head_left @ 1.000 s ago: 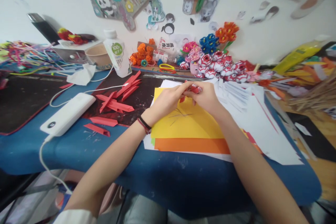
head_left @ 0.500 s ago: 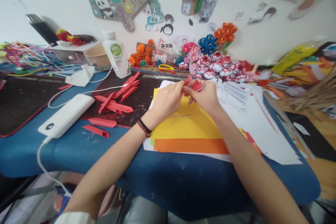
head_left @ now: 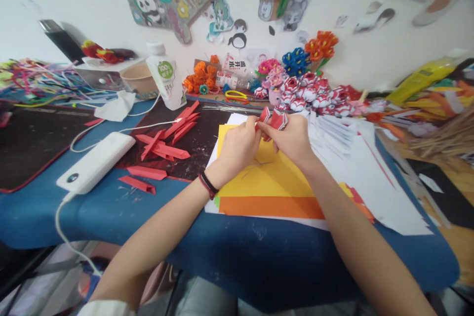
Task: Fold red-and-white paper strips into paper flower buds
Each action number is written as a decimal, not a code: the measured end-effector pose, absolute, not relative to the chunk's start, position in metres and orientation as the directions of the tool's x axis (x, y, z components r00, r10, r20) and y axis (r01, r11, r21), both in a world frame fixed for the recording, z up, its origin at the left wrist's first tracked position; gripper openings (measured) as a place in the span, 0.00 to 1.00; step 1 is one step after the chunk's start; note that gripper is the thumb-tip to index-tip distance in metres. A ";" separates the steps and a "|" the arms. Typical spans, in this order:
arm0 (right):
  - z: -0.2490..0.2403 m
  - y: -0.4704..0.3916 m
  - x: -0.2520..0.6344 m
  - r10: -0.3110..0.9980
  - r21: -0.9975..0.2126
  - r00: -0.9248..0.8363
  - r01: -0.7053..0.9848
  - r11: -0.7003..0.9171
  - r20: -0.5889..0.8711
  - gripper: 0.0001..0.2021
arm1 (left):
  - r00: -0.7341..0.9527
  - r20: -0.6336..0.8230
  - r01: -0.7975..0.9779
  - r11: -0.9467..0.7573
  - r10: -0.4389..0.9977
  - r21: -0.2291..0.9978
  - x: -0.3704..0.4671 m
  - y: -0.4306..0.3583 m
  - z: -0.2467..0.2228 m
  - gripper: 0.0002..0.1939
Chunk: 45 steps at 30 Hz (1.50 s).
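Between my two hands is a piece of folded red paper [head_left: 277,121] with white edges, held above a yellow sheet [head_left: 281,177]. My left hand [head_left: 240,142] is closed on its left part, fingers bent around it. From the right, my right hand [head_left: 294,139] pinches the same paper between thumb and fingers. The fingers cover much of the folds, so I cannot tell whether it is one piece or two joined. Several folded red paper strips [head_left: 163,149] lie in a loose pile left of my hands.
A white power bank [head_left: 96,163] with a cable lies on the left. A white bottle [head_left: 166,76] stands behind the strips. Red-and-white paper flowers [head_left: 307,91] are heaped at the back. White paper strips and sheets [head_left: 385,192] spread to the right.
The folded red paper has turned slightly between my fingers, showing more of its white-edged folds. Both hands keep hold of it, and the view has shifted a little.
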State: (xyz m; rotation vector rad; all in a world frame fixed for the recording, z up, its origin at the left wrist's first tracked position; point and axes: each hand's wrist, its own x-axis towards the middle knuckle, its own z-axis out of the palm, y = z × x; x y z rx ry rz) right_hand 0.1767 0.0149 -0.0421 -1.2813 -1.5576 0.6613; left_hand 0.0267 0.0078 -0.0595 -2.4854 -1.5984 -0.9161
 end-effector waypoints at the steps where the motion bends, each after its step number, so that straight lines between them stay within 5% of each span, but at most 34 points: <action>1: -0.040 0.015 0.177 0.945 -0.874 0.045 0.396 0.281 0.324 0.16 | 0.287 0.497 0.841 -0.464 0.819 0.279 0.027 0.009 -0.059 0.08; 9: -0.043 0.014 0.178 0.946 -0.853 -0.035 0.423 0.307 0.323 0.21 | 0.349 0.400 0.838 -0.473 0.847 0.272 0.026 0.013 -0.060 0.02; 22: -0.039 0.016 0.181 0.977 -0.925 -0.084 0.316 0.211 0.194 0.20 | 0.369 0.356 0.863 -0.458 0.859 0.212 0.025 0.011 -0.052 0.06; 37: -0.034 0.014 0.185 0.959 -0.912 -0.081 0.297 0.283 0.271 0.18 | 0.431 0.357 0.883 -0.468 0.828 0.019 0.020 0.012 -0.048 0.11; 45: -0.032 0.011 0.184 0.956 -0.917 -0.186 0.289 0.274 0.227 0.18 | 0.360 0.333 0.906 -0.412 0.871 0.098 0.021 0.008 -0.040 0.15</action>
